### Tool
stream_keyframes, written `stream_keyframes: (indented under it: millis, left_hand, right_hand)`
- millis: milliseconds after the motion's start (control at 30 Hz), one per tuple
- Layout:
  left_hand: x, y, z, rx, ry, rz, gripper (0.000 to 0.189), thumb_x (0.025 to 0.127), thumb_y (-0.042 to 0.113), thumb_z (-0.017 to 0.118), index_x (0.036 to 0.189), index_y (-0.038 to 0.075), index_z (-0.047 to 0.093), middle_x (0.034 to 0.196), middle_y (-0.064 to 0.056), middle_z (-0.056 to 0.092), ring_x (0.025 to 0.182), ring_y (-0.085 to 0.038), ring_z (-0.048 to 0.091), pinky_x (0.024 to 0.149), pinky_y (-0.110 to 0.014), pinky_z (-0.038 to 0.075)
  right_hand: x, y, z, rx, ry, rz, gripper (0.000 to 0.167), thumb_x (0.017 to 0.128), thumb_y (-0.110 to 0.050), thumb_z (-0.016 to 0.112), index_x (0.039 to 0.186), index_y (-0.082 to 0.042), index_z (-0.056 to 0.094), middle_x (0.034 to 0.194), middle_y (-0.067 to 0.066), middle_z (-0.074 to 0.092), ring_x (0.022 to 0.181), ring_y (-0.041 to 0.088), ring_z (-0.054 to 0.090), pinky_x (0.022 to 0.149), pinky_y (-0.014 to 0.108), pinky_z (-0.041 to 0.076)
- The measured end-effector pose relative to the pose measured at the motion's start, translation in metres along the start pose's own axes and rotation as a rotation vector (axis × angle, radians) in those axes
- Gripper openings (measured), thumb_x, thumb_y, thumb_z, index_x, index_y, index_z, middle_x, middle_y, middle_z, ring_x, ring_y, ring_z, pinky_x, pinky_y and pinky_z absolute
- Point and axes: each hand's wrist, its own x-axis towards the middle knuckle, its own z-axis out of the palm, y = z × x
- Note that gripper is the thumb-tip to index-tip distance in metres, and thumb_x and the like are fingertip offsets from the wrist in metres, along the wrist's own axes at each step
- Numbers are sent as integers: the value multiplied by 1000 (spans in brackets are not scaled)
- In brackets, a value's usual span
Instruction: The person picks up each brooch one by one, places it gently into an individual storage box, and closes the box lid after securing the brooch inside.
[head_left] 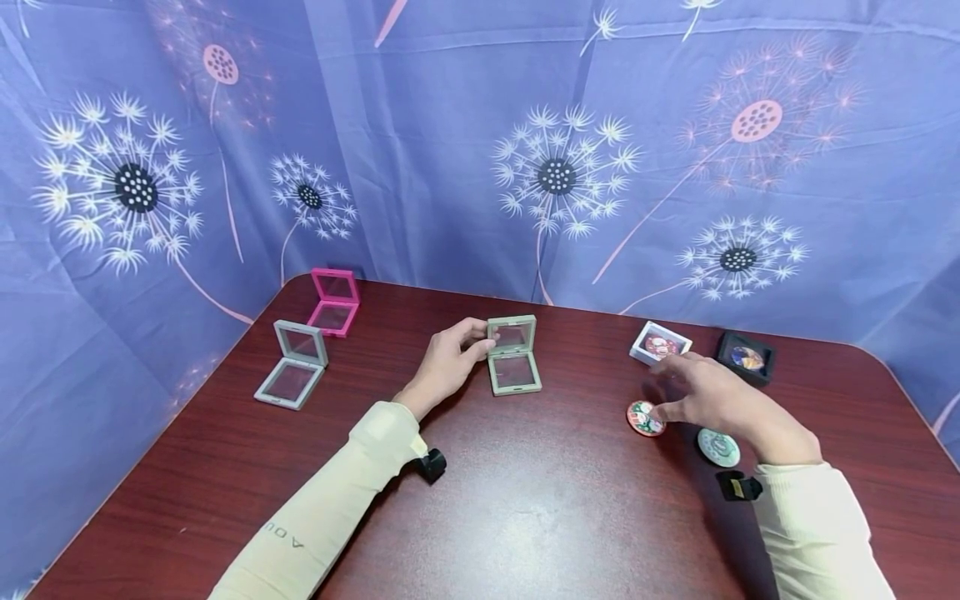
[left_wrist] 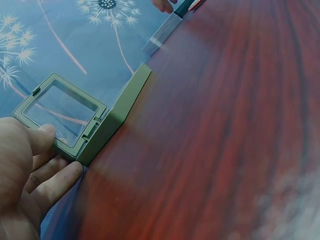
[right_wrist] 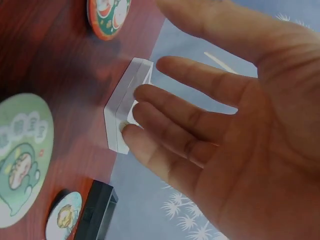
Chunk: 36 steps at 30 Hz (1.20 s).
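My left hand [head_left: 448,362] holds the raised lid of an open sage-green display case [head_left: 514,373]. In the left wrist view the thumb lies against the clear lid of the green case [left_wrist: 62,112], with fingers behind it. My right hand [head_left: 708,396] hovers with its fingers extended over a red-rimmed round badge [head_left: 645,418], near a white case [head_left: 660,343] that holds a red badge. Whether a finger touches either is unclear. In the right wrist view a pale green badge [right_wrist: 22,160] and a smaller round badge [right_wrist: 64,216] lie close by.
A black case [head_left: 745,357] with a round badge in it stands at the back right. On the left are an open grey case [head_left: 292,367] and an open pink case [head_left: 333,304]. A dandelion-patterned cloth [head_left: 450,167] hangs behind the table [head_left: 525,517].
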Motion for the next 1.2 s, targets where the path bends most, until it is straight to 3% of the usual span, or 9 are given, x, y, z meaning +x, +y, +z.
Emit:
stream_keyframes:
  millis: [200, 333, 500, 567, 767, 1033, 1200]
  left_hand:
    - [0, -1, -2, 10, -14, -6, 31, 104, 23, 73, 130, 8, 69, 120, -5, 75, 103, -19, 72, 90, -39, 59]
    - [-1, -3, -8, 19, -52, -25, 46, 98, 37, 79, 134, 10, 68, 130, -4, 72, 122, -23, 67, 104, -44, 54]
    - [-1, -5, -14, 122, -168, -73, 75, 84, 55, 86, 144, 18, 62, 161, -8, 47, 152, -27, 38, 120, -56, 37]
    - [0, -7, -15, 151, -223, -65, 82, 79, 57, 89, 145, 19, 60, 165, -8, 42, 158, -27, 26, 125, -56, 27]
    - [3, -10, -12, 259, -321, 21, 91, 72, 58, 93, 145, 15, 58, 156, -1, 54, 162, -23, 15, 130, -41, 4]
    - [1, -8, -12, 338, -355, 36, 99, 71, 59, 94, 149, 13, 54, 167, -3, 40, 162, -22, 14, 130, -40, 2]
    - [0, -8, -13, 367, -356, 53, 91, 73, 58, 93, 141, 10, 58, 168, -6, 38, 162, -24, 15, 130, -41, 2]
  right_hand:
    - [1, -1, 4, -16, -26, -25, 60, 75, -20, 95, 121, 7, 67, 121, 31, 65, 117, 55, 60, 96, 65, 50]
    - [1, -2, 5, -21, -26, -28, 60, 74, -19, 95, 120, 7, 67, 119, 30, 66, 115, 55, 60, 95, 65, 50]
    - [4, -4, 6, -22, -50, -30, 59, 73, -23, 96, 118, 3, 68, 111, 21, 68, 102, 41, 65, 89, 57, 53]
    - [4, -4, 7, -24, -60, -26, 59, 73, -24, 96, 118, 3, 68, 110, 20, 68, 99, 38, 64, 87, 55, 53]
    - [5, -7, 9, 1, -52, -10, 61, 72, -23, 96, 120, 3, 68, 113, 21, 67, 102, 39, 64, 91, 57, 52]
    - [5, -7, 11, 18, -67, -21, 60, 68, -19, 97, 117, 0, 68, 102, 11, 64, 90, 27, 60, 83, 49, 52]
    - [5, -7, 11, 30, -97, -11, 64, 66, -13, 97, 120, 3, 67, 105, 15, 65, 92, 29, 63, 83, 49, 55]
